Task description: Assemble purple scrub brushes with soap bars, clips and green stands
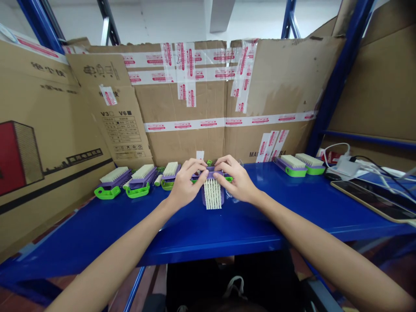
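Holding with both hands [238,180] the far end of purple scrub brush [212,195], bristles facing up, between similar brushes [293,164] on the blue counter [247,225], before taped cardboard [209,102].

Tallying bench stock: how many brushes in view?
6: brush one far left, brush two beside it, brush three by the left hand, brush four between it and the right hand, brush five and brush six at right. Hands may hide more.

Far end of the brush [213,195] at 6 o'clock's partly hidden by the left hand [187,182] and right hand [236,180], the phone [370,197] near 3 gets chopped off, and the fine print [125,134] around 9's way too tiny.
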### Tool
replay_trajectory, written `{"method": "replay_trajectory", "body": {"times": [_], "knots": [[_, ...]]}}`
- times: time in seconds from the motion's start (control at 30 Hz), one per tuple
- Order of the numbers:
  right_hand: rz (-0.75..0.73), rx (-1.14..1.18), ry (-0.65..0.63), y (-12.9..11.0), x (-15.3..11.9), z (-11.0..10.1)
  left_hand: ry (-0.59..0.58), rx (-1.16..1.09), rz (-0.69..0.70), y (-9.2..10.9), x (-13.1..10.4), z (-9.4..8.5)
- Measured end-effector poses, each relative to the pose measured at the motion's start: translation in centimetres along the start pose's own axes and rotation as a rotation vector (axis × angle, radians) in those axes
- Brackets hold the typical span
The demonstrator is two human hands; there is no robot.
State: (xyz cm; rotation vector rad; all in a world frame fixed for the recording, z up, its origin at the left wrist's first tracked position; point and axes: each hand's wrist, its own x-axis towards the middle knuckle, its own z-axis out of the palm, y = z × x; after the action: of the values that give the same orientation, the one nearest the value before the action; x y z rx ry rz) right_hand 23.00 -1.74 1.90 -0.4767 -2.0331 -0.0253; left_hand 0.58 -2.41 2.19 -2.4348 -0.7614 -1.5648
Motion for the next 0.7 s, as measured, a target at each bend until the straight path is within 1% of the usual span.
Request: {"method": "replay_trajectory", "body": {"times": [0.37,0.5,0.6,0.7], "knots": [[-0.004,-0.009,-0.048,0.21,0.01,0.06,-0.041,-0.001,-0.033,0.0,0.1,-0.16],[-0.004,-0.007,-0.012,0.17,0.01,0.15,-0.012,-0.002,0.023,-0.06,-0.03,-0.18],[-0.005,-0.017,0.022,0.09,0.06,0.13,0.02,0.008,0.038,-0.08,-0.04,-0.2],[-0.021,-0.041,0.028,-0.09,0.07,0.03,0.033,0.035,0.054,0.02,0.04,-0.22]]}}
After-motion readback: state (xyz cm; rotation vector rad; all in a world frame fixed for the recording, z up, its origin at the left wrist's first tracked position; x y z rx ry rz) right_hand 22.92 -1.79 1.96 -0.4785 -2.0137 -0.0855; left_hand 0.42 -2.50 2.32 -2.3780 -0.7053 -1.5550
